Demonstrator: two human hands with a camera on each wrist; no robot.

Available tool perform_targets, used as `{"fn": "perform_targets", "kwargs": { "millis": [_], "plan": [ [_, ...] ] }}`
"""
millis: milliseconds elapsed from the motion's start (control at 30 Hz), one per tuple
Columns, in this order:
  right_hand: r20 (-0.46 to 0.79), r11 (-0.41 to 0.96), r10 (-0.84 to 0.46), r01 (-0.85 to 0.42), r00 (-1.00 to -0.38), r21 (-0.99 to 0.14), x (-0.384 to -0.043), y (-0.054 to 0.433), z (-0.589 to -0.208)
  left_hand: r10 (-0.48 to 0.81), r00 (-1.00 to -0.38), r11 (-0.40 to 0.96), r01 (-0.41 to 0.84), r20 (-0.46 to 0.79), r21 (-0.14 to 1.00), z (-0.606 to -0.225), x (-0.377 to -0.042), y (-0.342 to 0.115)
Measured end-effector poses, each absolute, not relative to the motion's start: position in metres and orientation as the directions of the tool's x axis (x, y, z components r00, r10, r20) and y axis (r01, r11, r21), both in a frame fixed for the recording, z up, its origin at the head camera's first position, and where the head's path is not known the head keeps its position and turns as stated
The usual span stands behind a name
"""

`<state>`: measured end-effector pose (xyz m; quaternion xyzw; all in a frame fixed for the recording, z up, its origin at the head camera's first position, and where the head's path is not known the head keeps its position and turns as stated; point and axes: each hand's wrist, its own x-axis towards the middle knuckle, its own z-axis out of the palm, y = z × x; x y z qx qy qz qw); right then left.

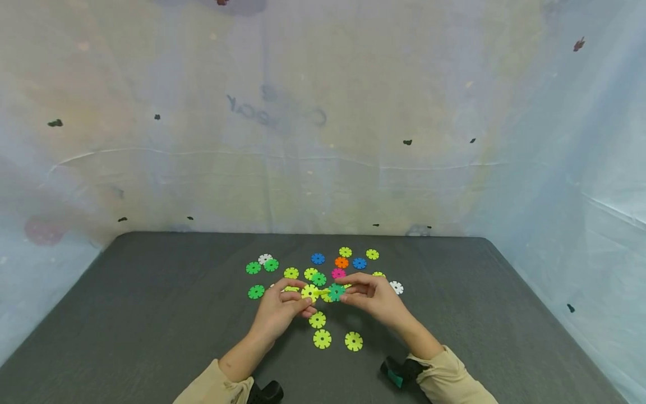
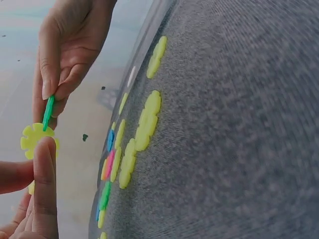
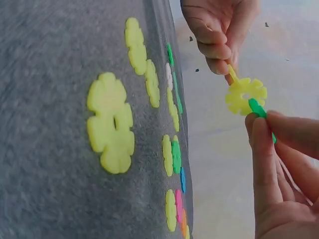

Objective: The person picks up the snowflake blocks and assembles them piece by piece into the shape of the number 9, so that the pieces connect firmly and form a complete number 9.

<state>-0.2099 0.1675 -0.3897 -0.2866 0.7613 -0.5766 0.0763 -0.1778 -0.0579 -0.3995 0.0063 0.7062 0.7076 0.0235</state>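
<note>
Over the grey table, my left hand (image 1: 279, 312) pinches a yellow notched disc (image 1: 310, 293) between thumb and fingers. A second yellow disc (image 3: 246, 95) is joined to it crosswise and looks edge-on in the head view. My right hand (image 1: 377, 299) pinches a green notched disc (image 1: 336, 292) by its outer side. In the right wrist view the green disc's edge meets the rim of that second yellow disc; whether it sits in a notch I cannot tell. Fingers cover part of both held discs.
Loose discs lie on the table (image 1: 166, 314): yellow ones (image 1: 322, 339) nearer the body, green ones (image 1: 256, 292) to the left, blue (image 1: 318, 258), orange (image 1: 341, 262) and pink (image 1: 338, 273) ones behind the hands, and a white one (image 1: 396, 287) at right. A pale sheet (image 1: 323, 191) hangs behind.
</note>
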Motion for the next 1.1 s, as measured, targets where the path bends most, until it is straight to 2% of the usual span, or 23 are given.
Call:
{"fn": "perform_targets", "kwargs": {
  "millis": [133, 267, 700, 1100],
  "plan": [
    [0.167, 0.147, -0.491, -0.270, -0.855, -0.951, -0.2103, 0.1672, -0.3891, 0.042, -0.999, -0.012, -0.019, -0.019, 1.000, -0.3979, -0.1777, -0.0568],
    [0.154, 0.149, -0.471, -0.250, -0.869, -0.957, -0.2103, 0.1658, -0.3901, 0.046, -0.999, -0.021, -0.005, -0.004, 1.000, -0.3977, -0.1772, -0.0566],
    [0.214, 0.203, -0.431, -0.326, -0.876, -0.923, -0.2098, 0.1630, -0.3895, 0.045, -0.996, 0.006, 0.071, 0.071, 0.997, -0.3978, -0.1789, -0.0527],
    [0.262, 0.186, -0.422, -0.366, -0.868, -0.912, -0.2081, 0.1650, -0.3947, 0.088, -0.992, 0.007, 0.091, 0.090, 0.996, -0.3954, -0.1739, -0.0530]
  ]
}}
